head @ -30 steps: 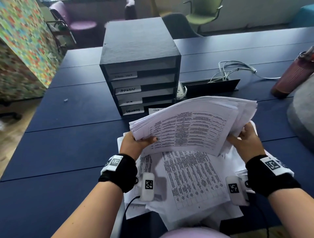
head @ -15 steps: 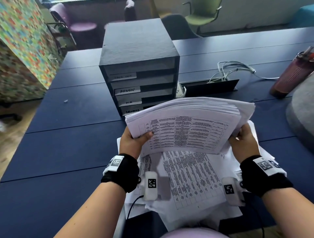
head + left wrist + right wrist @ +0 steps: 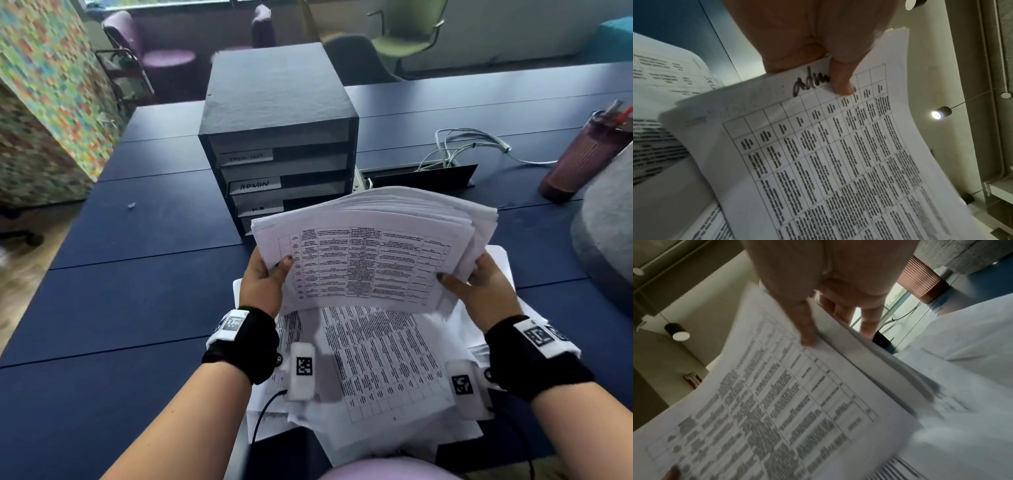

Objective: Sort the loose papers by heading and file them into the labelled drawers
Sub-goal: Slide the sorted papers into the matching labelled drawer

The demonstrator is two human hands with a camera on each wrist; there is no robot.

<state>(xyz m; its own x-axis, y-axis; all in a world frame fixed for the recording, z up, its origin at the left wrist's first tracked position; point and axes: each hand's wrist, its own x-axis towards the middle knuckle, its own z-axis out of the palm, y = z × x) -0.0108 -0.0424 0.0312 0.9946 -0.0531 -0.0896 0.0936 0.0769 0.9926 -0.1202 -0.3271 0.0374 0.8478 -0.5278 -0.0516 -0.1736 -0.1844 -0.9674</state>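
I hold a thick stack of printed papers (image 3: 370, 253) above the table with both hands. My left hand (image 3: 265, 277) pinches its left edge, thumb on the top sheet (image 3: 818, 146), where handwritten "adm" shows beside the thumb (image 3: 840, 78). My right hand (image 3: 479, 284) grips the right edge, thumb (image 3: 807, 331) on top and fingers under the stack (image 3: 777, 402). More loose papers (image 3: 376, 359) lie spread on the table beneath. The dark drawer unit (image 3: 277, 137) stands behind the stack, with labelled drawers; one label reads "ADMIN" (image 3: 255, 185). The lowest drawer is hidden by the stack.
The dark blue table (image 3: 137, 291) stretches left and right. White cables (image 3: 462, 147) and a black flap (image 3: 424, 176) lie behind the stack. A maroon bottle (image 3: 579, 161) and a grey rounded thing (image 3: 606, 233) stand at the right. Chairs (image 3: 404, 37) sit beyond the table.
The stack has been squared up and lifted a little toward the drawer unit, covering more of the lower drawers. Both hands kept their hold and drew slightly closer.
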